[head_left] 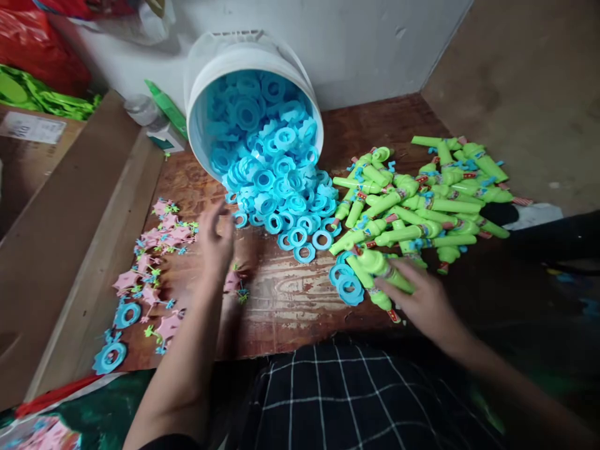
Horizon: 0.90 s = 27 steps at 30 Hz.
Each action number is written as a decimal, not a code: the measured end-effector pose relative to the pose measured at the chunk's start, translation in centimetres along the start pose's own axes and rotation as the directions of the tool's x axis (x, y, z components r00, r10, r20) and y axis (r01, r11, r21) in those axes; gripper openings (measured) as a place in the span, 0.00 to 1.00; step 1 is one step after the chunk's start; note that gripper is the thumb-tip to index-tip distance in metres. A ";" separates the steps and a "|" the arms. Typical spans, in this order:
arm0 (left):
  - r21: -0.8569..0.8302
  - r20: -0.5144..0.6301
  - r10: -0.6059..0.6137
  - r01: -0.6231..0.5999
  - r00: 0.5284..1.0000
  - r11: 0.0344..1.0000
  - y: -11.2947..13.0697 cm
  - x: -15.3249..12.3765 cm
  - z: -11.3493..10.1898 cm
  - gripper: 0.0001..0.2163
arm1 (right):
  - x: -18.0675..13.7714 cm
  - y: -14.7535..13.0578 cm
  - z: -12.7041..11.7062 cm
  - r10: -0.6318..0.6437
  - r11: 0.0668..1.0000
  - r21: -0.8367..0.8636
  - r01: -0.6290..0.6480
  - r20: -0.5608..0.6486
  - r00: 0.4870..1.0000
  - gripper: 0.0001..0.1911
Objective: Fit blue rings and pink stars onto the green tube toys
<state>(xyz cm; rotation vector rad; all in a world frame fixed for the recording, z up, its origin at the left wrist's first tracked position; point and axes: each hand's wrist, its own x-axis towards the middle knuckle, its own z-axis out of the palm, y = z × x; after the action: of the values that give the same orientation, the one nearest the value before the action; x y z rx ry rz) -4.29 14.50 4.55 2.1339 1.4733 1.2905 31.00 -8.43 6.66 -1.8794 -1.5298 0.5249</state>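
Note:
A white bucket (248, 59) lies tipped on its side at the back of the wooden table (290, 300), spilling blue plastic rings (281, 187) toward me. My left hand (214, 240) hovers blurred by motion just left of the ring pile, above a small pink piece (233, 282). My right hand (422, 300) rests on a green plastic toy handle (375, 265) at the near edge of a heap of green handles (422, 200), its fingers curled over it. Two blue rings (345, 282) lie beside that handle.
Pink star-shaped pieces (154, 250) and a few blue rings (110, 356) lie scattered at the table's left. A wooden board (60, 250) borders the left side. A clear bottle (143, 111) and a green bottle (166, 106) stand behind the bucket. My checked clothing (365, 400) fills the foreground.

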 end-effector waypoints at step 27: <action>-0.831 0.403 -0.482 0.532 0.778 0.164 14.3 -12.2 6.1 0.14 | -5.5 -1.1 6.6 -0.233 0.972 0.033 0.232 0.035 0.972 0.23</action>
<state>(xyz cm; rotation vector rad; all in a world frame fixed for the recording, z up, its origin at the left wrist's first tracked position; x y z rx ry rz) 8.20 -0.85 3.61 0.7518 0.8607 1.2685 24.54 -12.06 2.21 -1.6484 -1.7309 0.4744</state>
